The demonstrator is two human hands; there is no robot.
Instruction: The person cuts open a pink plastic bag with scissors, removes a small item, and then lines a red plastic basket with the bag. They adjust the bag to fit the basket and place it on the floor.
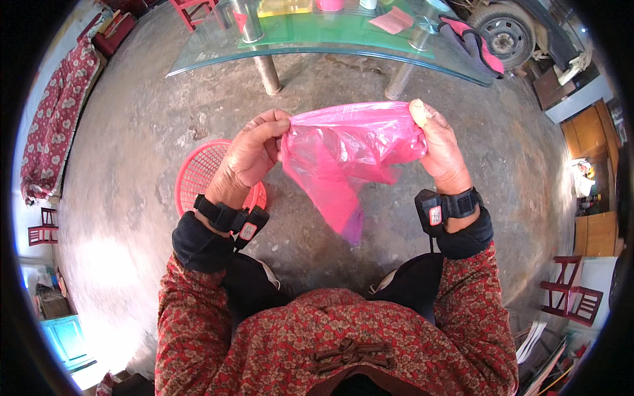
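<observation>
A thin pink plastic bag is stretched between my two hands above the floor, its top edge pulled nearly straight. My left hand pinches the bag's left corner between thumb and fingers. At the other corner, my right hand grips the edge with the thumb on top; its fingers are mostly hidden behind the plastic. The lower part of the bag hangs loose and tapers to a point toward my knees. Beneath my left wrist stands a pink-red slotted plastic basket, partly covered by my hand and forearm.
Ahead is a glass-topped table on metal legs, bearing a pink paper and a grey-pink cloth. A wheeled vehicle stands far right. A patterned covered seat lines the left; a red chair stands right.
</observation>
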